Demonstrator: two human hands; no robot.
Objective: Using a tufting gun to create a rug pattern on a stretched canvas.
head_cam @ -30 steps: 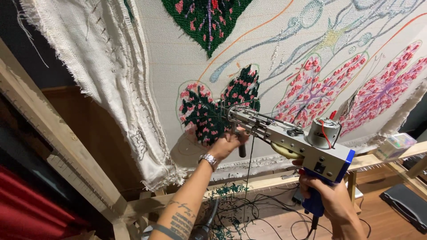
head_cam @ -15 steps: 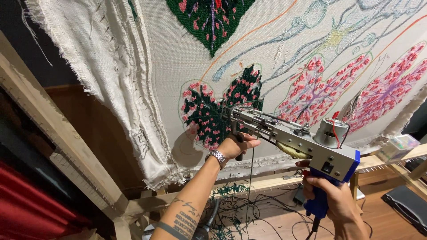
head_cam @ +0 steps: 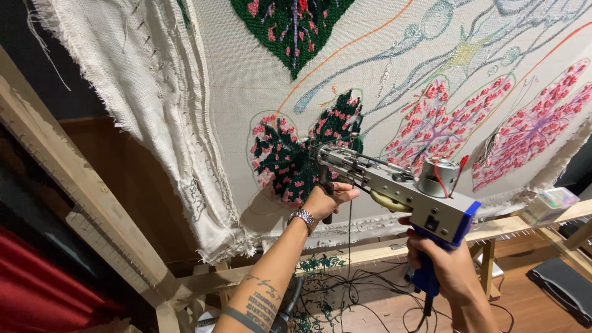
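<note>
A grey metal tufting gun [head_cam: 401,188] with a blue grip points its needle at a dark green leaf with pink dots [head_cam: 290,160] on a stretched white cloth [head_cam: 259,80]. My right hand [head_cam: 447,268] is wrapped around the blue grip below the gun. My left hand [head_cam: 327,200], with a metal watch on the wrist, grips the black front handle under the gun's nose, right at the cloth. Yarn runs along the top of the gun toward the needle.
The cloth hangs on a wooden frame [head_cam: 80,203] with a tack strip along its lower bar [head_cam: 370,250]. Loose cloth folds hang at left [head_cam: 160,123]. Other tufted leaves show at top [head_cam: 290,24] and right [head_cam: 530,129]. Cables and yarn scraps lie on the wooden floor [head_cam: 364,302].
The gun and both hands have shifted slightly rightward and down along the green leaf. The grips of both hands are unchanged.
</note>
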